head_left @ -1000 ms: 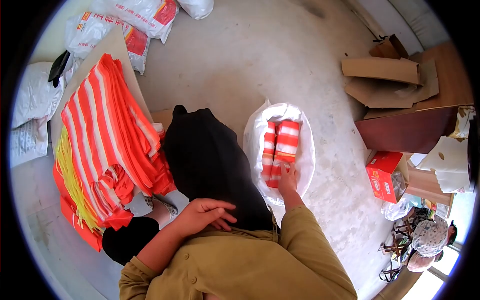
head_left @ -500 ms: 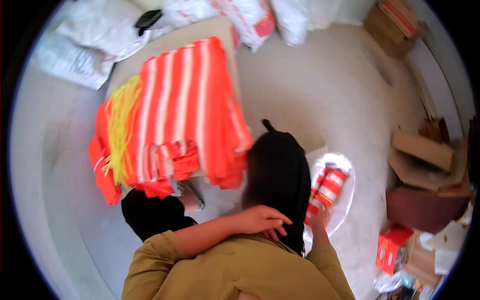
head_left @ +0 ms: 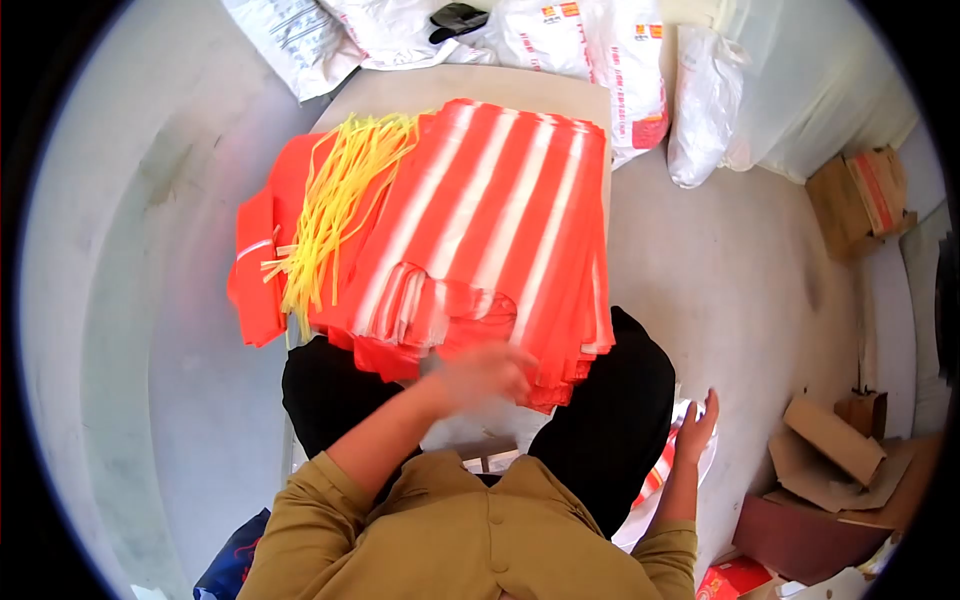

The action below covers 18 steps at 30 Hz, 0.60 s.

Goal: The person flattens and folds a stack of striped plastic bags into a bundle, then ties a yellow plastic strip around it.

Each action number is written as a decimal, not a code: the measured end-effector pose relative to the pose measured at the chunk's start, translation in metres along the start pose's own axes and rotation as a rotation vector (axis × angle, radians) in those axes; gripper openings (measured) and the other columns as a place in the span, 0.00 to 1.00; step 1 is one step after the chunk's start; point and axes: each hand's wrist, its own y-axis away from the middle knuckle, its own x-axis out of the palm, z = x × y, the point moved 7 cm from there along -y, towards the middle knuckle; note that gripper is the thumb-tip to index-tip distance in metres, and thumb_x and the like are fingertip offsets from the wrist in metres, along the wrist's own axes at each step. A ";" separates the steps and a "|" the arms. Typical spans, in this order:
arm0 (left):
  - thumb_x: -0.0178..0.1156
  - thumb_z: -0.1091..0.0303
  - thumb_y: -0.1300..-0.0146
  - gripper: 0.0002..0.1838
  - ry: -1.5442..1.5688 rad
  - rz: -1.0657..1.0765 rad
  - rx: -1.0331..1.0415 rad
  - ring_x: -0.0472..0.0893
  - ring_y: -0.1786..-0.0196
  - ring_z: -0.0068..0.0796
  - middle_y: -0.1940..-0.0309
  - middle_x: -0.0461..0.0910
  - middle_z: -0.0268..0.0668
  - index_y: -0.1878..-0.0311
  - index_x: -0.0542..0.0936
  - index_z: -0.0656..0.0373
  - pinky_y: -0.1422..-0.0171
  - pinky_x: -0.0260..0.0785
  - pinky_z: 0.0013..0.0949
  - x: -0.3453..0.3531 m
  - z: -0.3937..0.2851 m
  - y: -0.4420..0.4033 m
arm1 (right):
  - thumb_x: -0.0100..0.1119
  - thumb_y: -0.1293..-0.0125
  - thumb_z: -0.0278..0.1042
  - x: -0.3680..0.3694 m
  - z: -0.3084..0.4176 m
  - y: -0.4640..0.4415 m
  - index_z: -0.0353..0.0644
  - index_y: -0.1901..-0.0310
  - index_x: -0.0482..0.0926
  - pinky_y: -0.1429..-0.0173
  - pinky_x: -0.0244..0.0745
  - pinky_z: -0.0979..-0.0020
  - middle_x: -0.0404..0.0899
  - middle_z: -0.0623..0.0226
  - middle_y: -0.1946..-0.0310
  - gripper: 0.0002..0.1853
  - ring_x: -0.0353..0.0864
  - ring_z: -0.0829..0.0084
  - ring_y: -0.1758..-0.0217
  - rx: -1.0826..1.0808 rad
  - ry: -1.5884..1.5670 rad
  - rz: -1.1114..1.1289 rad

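A thick stack of red-and-white striped plastic bags (head_left: 480, 220) lies on a board in front of my knees, its gathered handle ends towards me. My left hand (head_left: 482, 378) is over the stack's near edge, smeared by motion, so I cannot tell whether it grips anything. Away to the right, my right hand (head_left: 696, 432) is raised beside my knee, fingers apart and holding nothing. Below and behind it is a white-lined container (head_left: 708, 455), mostly hidden, with red-and-white striped bundles (head_left: 655, 478) inside. Yellow strips (head_left: 345, 200) lie in a loose bunch left of the stack, on folded red material (head_left: 258, 270).
The board (head_left: 460, 88) shows beyond the stack. White printed sacks (head_left: 630, 80) stand along the far side, with a black item (head_left: 458, 20) on one. Cardboard boxes (head_left: 835, 440) lie at the right, and another box (head_left: 862, 200) is farther back. A dark blue bag (head_left: 235, 555) sits at lower left.
My right hand has left the striped bundles and come up with its fingers spread. My left hand has moved from my lap to the stack's near edge. The view has shifted left.
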 end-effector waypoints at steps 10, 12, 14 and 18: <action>0.61 0.64 0.19 0.13 -0.059 -0.854 0.511 0.85 0.47 0.22 0.51 0.88 0.34 0.41 0.85 0.62 0.40 0.77 0.31 -0.187 -0.061 0.039 | 0.60 0.24 0.40 0.129 0.403 0.015 0.43 0.18 0.65 0.11 0.47 0.43 0.54 0.50 0.13 0.36 0.52 0.43 0.11 -0.953 0.306 0.455; 0.64 0.68 0.22 0.13 -0.264 -0.922 0.525 0.87 0.45 0.31 0.49 0.88 0.39 0.41 0.85 0.63 0.37 0.77 0.35 -0.199 -0.073 0.039 | 0.58 0.23 0.43 0.172 0.441 0.034 0.46 0.18 0.66 0.10 0.45 0.42 0.55 0.53 0.13 0.35 0.51 0.44 0.10 -1.065 0.337 0.577; 0.65 0.68 0.25 0.14 -0.605 -0.960 0.588 0.86 0.41 0.41 0.46 0.88 0.44 0.40 0.85 0.61 0.34 0.77 0.40 -0.199 -0.088 0.045 | 0.56 0.21 0.45 0.215 0.453 0.027 0.48 0.18 0.67 0.10 0.44 0.41 0.56 0.56 0.13 0.33 0.49 0.46 0.10 -1.128 0.408 0.677; 0.66 0.68 0.27 0.20 -1.154 -0.897 0.565 0.77 0.26 0.55 0.32 0.80 0.52 0.34 0.83 0.57 0.22 0.69 0.46 -0.199 -0.086 0.040 | 0.50 0.18 0.46 0.274 0.441 -0.004 0.50 0.19 0.69 0.09 0.41 0.44 0.56 0.60 0.13 0.30 0.49 0.51 0.09 -1.125 0.539 0.762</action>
